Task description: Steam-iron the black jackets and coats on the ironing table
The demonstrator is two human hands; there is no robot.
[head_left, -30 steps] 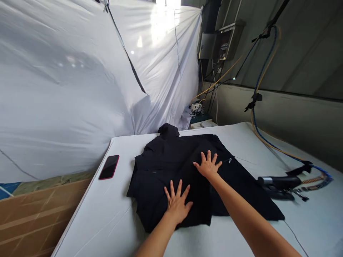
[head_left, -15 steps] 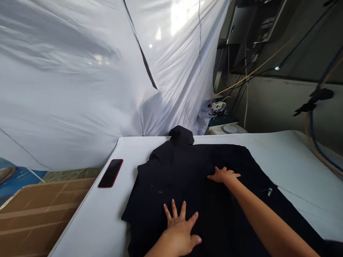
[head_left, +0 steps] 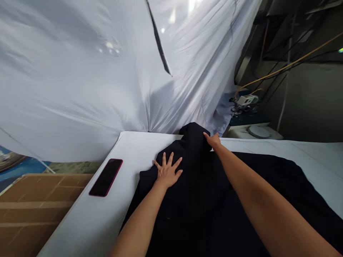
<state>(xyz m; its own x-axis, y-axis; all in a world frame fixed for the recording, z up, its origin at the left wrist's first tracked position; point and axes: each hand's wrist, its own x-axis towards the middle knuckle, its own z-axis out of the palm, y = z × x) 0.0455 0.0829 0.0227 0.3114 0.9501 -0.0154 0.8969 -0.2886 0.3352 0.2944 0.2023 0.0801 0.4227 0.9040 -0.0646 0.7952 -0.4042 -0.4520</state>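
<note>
dark garment (head_left: 198, 203) lies spread on white table (head_left: 136, 142), dead ahead of wearer, w/ narrow bunched end (head_left: 195, 132) (hood or collar, can't tell which) at 12 o'clock, near far table edge. from there the cloth widens twd 4–7 o'clock & runs out of view at bottom, so full long axis can't be read; visible part is broadest low & to the r.

l hand (head_left: 166, 174): palm down, fingers fanned, flat on cloth nr its upper l edge. grip wide, nothing held. bunched end lies at approx 1–2 o'clock from it, a bit apart.

r hand (head_left: 214, 141): nearer of the two, touching r side of bunched end, which lies at approx 9–10 o'clock from it. grip looks narrow, a fingertip on the cloth; far side of fingers hidden, so can't tell if fabric is pinched. r forearm crosses over garment from 4–5 o'clock.

also abt: phone (head_left: 106, 177), dark screen up, tilted on table at approx 9 o'clock from l hand, apart from cloth. cardboard box (head_left: 40, 214) past l table edge, 8 o'clock. white sheeting (head_left: 107, 89) behind, 10–12 o'clock. small machine (head_left: 245, 101) beyond far edge, 1–2 o'clock from r hand.
</note>
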